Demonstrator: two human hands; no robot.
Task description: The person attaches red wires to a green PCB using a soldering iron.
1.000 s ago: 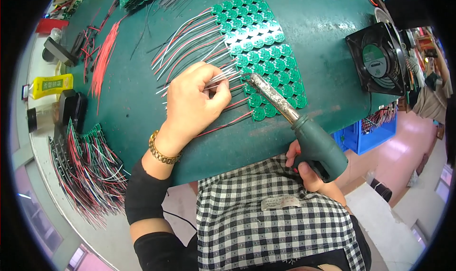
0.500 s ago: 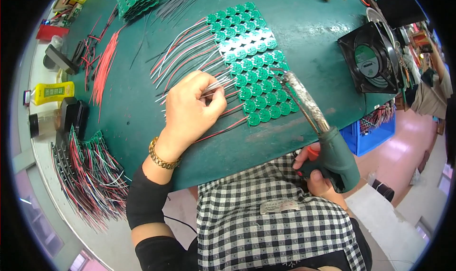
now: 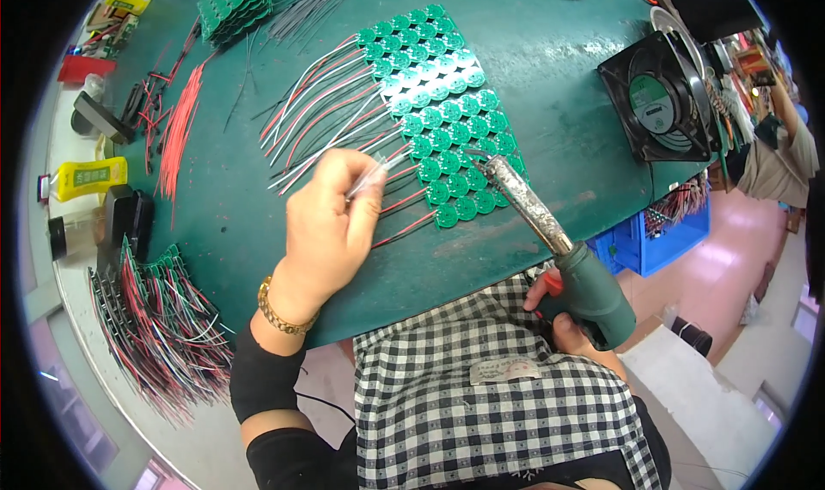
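Note:
My left hand [image 3: 331,219] is closed in a pinch on a small bunch of white wires [image 3: 371,177], just left of the circuit board panel. That panel [image 3: 468,103] is made of rows of small round green boards, with red, white and black wires [image 3: 322,91] running off its left side. In my right hand [image 3: 571,322] is a green soldering gun [image 3: 597,297] with a red trigger. Its long metal barrel points up and left, and its thin tip hangs over the lower rows of the panel. Whether the tip touches a board I cannot tell.
A black fan [image 3: 662,103] stands at the right, above a blue bin [image 3: 666,241] of wires. Red wires [image 3: 182,129], dark wires [image 3: 322,9] and stacked green boards [image 3: 234,7] lie at the far left. Wired boards [image 3: 163,327] hang at the near left edge.
My left hand has drawn back slightly to the left and nearer me, pinching fewer wires. The soldering gun's tip has shifted left over the panel. The whole view has moved slightly.

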